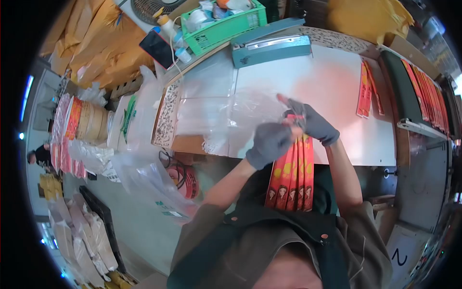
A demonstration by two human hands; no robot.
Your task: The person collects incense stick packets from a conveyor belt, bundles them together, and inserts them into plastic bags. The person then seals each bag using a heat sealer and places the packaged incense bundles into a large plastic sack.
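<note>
Several long red printed packets (291, 178) with yellow marks and small faces hang fanned out between my body and the table's front edge. Both hands wear grey gloves with bare fingertips and meet at the packets' upper end. My left hand (271, 144) is closed there, its fingertips bent in. From the right, my right hand (315, 124) reaches to the same spot, fingers curled, one fingertip pointing up and left. Clear plastic bags (255, 108) lie on the white table just left of the hands. What is between the fingertips is too small to make out.
A blue-grey sealer-like box (272, 50) and a green basket (224, 26) stand at the back. Red packets (365, 91) lie on the right of the table, with more in a dark rack (423, 94). A phone (158, 49) is at back left. A person (41, 155) is far left.
</note>
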